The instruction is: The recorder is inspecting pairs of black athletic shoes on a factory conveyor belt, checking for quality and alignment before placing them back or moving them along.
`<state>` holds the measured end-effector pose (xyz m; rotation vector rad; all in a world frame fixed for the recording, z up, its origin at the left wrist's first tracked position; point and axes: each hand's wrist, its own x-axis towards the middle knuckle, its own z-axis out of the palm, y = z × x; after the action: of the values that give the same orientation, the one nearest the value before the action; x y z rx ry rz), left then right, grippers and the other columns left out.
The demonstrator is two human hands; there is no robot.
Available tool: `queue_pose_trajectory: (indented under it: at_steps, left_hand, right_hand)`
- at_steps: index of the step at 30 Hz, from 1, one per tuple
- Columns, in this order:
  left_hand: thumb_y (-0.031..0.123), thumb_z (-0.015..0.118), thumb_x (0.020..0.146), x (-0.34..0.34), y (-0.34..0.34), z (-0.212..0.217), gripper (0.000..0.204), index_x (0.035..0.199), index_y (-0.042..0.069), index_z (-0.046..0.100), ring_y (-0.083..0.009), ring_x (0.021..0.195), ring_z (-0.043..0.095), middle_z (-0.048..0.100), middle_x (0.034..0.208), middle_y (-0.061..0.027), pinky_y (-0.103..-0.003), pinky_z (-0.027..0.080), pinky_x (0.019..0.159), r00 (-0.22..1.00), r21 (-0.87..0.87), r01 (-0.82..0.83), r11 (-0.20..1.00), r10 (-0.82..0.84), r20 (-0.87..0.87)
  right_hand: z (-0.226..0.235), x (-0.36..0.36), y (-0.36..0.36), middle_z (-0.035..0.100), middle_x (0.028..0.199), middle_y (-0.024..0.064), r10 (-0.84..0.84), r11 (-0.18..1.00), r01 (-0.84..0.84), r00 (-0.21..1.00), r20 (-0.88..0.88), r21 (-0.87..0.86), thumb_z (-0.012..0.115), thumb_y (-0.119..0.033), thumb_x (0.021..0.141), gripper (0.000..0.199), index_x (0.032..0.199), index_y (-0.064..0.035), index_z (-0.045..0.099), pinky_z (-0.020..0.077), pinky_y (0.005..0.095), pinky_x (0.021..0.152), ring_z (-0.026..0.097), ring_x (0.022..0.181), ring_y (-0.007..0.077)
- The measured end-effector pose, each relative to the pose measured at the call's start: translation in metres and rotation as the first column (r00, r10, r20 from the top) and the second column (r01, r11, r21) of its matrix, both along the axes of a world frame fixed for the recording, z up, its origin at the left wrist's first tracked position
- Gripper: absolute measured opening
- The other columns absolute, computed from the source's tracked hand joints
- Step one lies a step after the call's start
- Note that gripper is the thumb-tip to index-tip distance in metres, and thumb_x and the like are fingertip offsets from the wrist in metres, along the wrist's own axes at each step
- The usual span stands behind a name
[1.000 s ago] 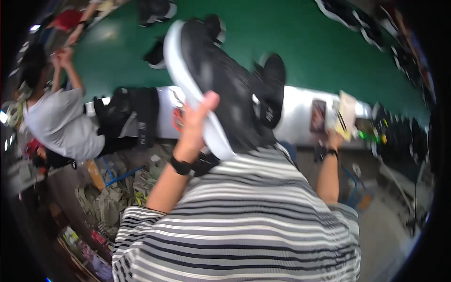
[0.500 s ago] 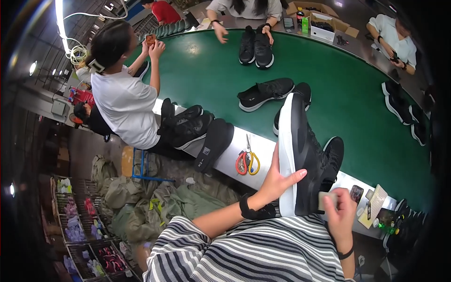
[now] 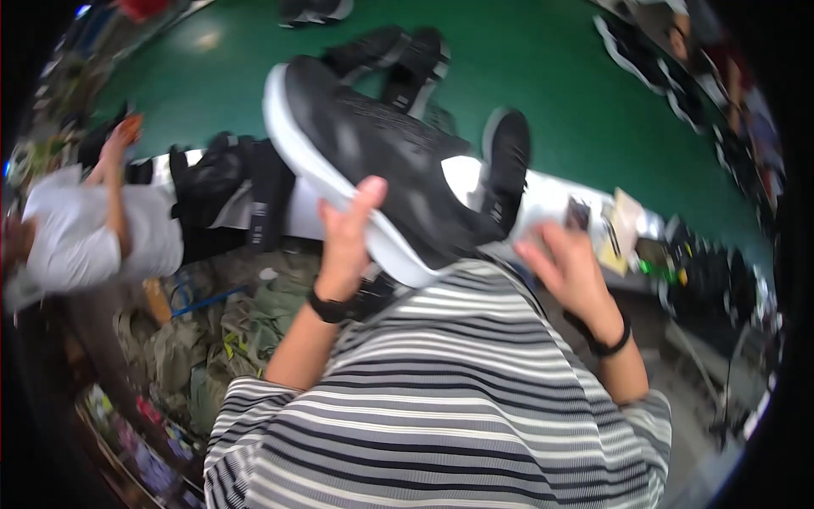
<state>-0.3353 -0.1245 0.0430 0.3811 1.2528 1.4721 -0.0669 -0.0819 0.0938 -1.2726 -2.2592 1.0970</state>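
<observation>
My left hand [image 3: 348, 237] grips the white sole of a black sneaker [image 3: 381, 161], held up slanting over the edge of a green table [image 3: 543, 76]. My right hand [image 3: 564, 263] is beside the shoe's lower end with fingers apart and holds nothing. Both wrists wear black bands. A second black shoe [image 3: 509, 157] stands on the table just behind the held one. My striped shirt fills the lower part of the view.
A pair of black shoes [image 3: 398, 51] lies further out on the table, with more shoes [image 3: 644, 59] at the far right. A black bag [image 3: 229, 182] sits at the table edge. A person in a white shirt [image 3: 76, 237] works at left. Green sacks [image 3: 212, 339] lie on the floor.
The shoe has gone from standing nearly upright to slanting across the view. My right hand has come down beside its lower end. The whole view has swung.
</observation>
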Motion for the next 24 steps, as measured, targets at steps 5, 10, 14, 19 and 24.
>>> queue_pose_trajectory:
  at_steps: [5,10,14,19,24]
  left_hand:
    - [0.021,0.057,0.088,0.004,0.006,0.000,0.046,0.124,-0.006,0.046,-0.0226,0.102,0.061,0.059,0.114,-0.0156,-0.033,0.049,0.089,0.983,0.078,0.179,0.981,-0.177,-0.038]
    - [0.021,0.057,0.088,0.009,0.000,0.004,0.048,0.125,-0.007,0.044,-0.0224,0.100,0.061,0.058,0.114,-0.0158,-0.034,0.051,0.087,0.982,0.109,0.176,0.978,-0.166,-0.094]
    - [0.021,0.058,0.088,0.010,-0.001,0.001,0.048,0.125,-0.007,0.043,-0.0220,0.097,0.062,0.059,0.112,-0.0164,-0.034,0.051,0.085,0.976,0.101,0.217,0.971,-0.213,-0.052]
    - [0.019,0.058,0.088,0.015,-0.004,0.001,0.045,0.122,-0.007,0.046,-0.0213,0.094,0.063,0.060,0.108,-0.0152,-0.033,0.052,0.082,0.963,0.049,0.244,0.968,-0.237,-0.125]
    - [0.020,0.058,0.089,0.008,-0.010,0.004,0.042,0.120,-0.006,0.048,-0.0204,0.094,0.063,0.060,0.107,-0.0138,-0.032,0.052,0.082,0.979,0.096,0.197,0.976,-0.189,-0.082]
  right_hand:
    - [-0.029,-0.054,0.000,0.062,0.071,0.0112,-0.010,0.981,0.058,0.968,-0.250,0.187,0.068,-0.016,0.084,0.018,0.089,-0.0016,0.059,0.0465,0.0316,0.053,0.061,0.058,0.0253]
    - [-0.023,-0.011,-0.008,0.062,0.069,0.0114,0.147,0.981,-0.141,0.989,-0.032,0.136,0.068,-0.015,0.082,0.016,0.088,-0.0021,0.060,0.0479,0.0348,0.054,0.062,0.060,0.0292]
    - [-0.014,0.002,-0.001,0.062,0.065,0.0124,-0.118,0.971,0.145,0.982,-0.146,0.189,0.068,-0.011,0.083,0.015,0.090,-0.0020,0.060,0.0477,0.0326,0.048,0.064,0.056,0.0251]
    - [-0.028,-0.044,-0.016,0.061,0.070,0.0124,0.248,0.937,-0.185,0.950,-0.191,0.295,0.069,-0.016,0.082,0.018,0.088,-0.0029,0.058,0.0488,0.0339,0.056,0.062,0.065,0.0296]
    - [-0.015,0.008,-0.003,0.059,0.062,0.0140,0.128,0.991,-0.131,0.988,0.083,0.024,0.067,-0.015,0.084,0.015,0.082,-0.0016,0.061,0.0463,0.0358,0.050,0.062,0.055,0.0266]
